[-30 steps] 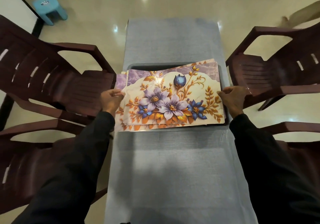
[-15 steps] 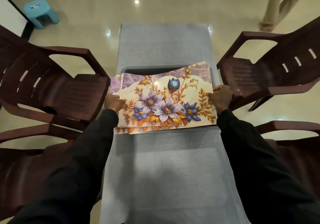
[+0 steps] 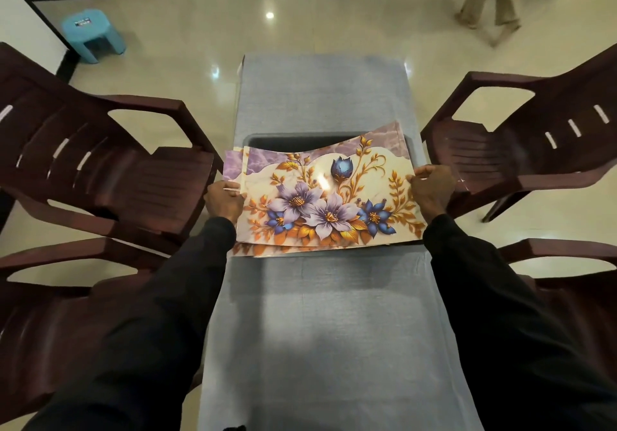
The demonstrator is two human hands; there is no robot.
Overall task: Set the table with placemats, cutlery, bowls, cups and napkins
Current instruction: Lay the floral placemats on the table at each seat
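Holding top placemat [image 3: 327, 197] above stack [image 3: 233, 168] over tray [image 3: 300, 138], middle of table [image 3: 320, 314]. Pinched at short edges by left hand [image 3: 224, 198] and right hand [image 3: 432, 188]. Sags centrally: likely thin, light, floppy, glossy-slick. Best kept taut edgewise.

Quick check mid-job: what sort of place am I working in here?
Probably a dining area in a home or small hall. A long narrow table under a grey cloth has maroon plastic armchairs along both sides, on a glossy floor. The left hand and right hand grip a floral placemat.

Maroon chairs [image 3: 110, 170], glossy cream floor [image 3: 334, 13]
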